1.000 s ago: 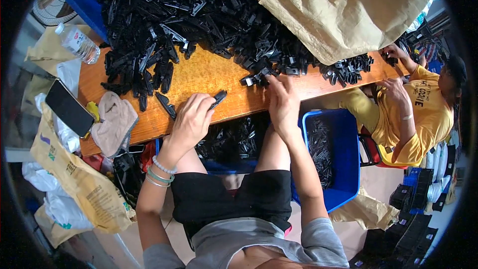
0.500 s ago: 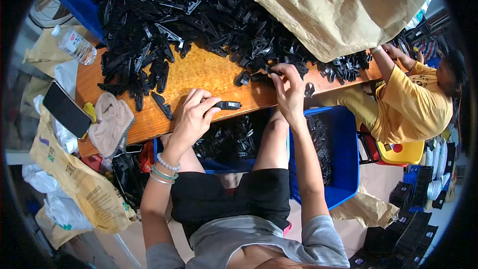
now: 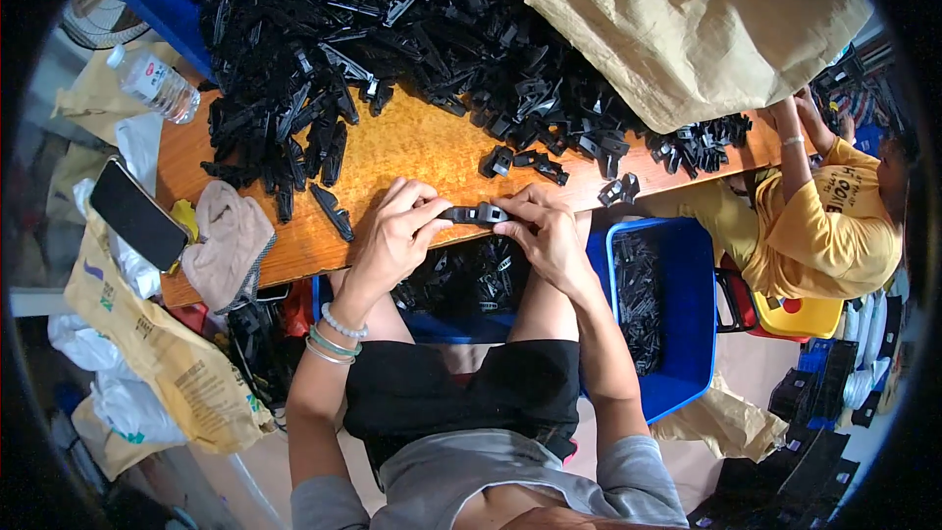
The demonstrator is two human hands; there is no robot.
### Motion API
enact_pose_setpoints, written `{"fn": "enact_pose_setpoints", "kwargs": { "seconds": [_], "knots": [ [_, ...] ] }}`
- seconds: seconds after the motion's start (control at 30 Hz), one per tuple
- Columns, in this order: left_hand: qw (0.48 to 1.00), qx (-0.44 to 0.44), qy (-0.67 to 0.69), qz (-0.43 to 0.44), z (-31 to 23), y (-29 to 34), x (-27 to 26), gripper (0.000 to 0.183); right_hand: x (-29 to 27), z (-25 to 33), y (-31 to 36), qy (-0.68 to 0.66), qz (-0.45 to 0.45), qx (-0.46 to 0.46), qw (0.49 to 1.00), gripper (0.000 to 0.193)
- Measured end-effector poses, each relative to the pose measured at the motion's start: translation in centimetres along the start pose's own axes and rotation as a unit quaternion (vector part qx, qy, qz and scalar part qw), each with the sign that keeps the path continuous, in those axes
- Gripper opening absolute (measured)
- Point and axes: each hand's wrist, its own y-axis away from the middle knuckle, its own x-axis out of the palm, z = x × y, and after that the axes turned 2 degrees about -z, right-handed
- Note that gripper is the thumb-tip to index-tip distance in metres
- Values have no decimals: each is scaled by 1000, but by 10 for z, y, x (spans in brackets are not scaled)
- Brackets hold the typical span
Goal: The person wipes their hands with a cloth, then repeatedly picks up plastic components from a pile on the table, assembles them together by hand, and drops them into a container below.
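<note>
Just over the table's front edge, my left hand (image 3: pixel 394 234) pinches the left end of a long, narrow black plastic part (image 3: pixel 463 216). At its other end, a blocky black plastic piece (image 3: pixel 488 214) sits between the thumb and fingers of my right hand (image 3: pixel 551 243). The two pieces touch; whether they are joined I cannot tell. Beyond my hands lies a big heap of similar black plastic parts (image 3: pixel 265 49). A few loose parts (image 3: pixel 530 165) rest on the wood closer to my right hand.
The wooden table (image 3: pixel 392 152) carries a cloth (image 3: pixel 228 240), a phone (image 3: pixel 137 214) and a water bottle (image 3: pixel 157 84) to the left. A brown sack (image 3: pixel 687 20) covers the heap's right side. A blue bin (image 3: pixel 695 324) stands beside my right leg. A person in yellow (image 3: pixel 834 216) works at right.
My right hand has come down and left from the loose parts with a black piece, meeting the end of the part in my left hand. The view has shifted slightly.
</note>
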Motion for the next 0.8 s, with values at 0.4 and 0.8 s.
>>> {"fn": "enact_pose_setpoints", "kwargs": {
  "seconds": [0.4, 0.8],
  "knots": [
    [999, 43, 10, -16, -14, 7, -21, 38, 6, 25, 14, -36, 34, -66, 997, 35],
    [955, 34, -274, -109, 11, 43, -46, 25, -99, -89, 33, 263, -230, -26, 937, 26]
  ]
}}
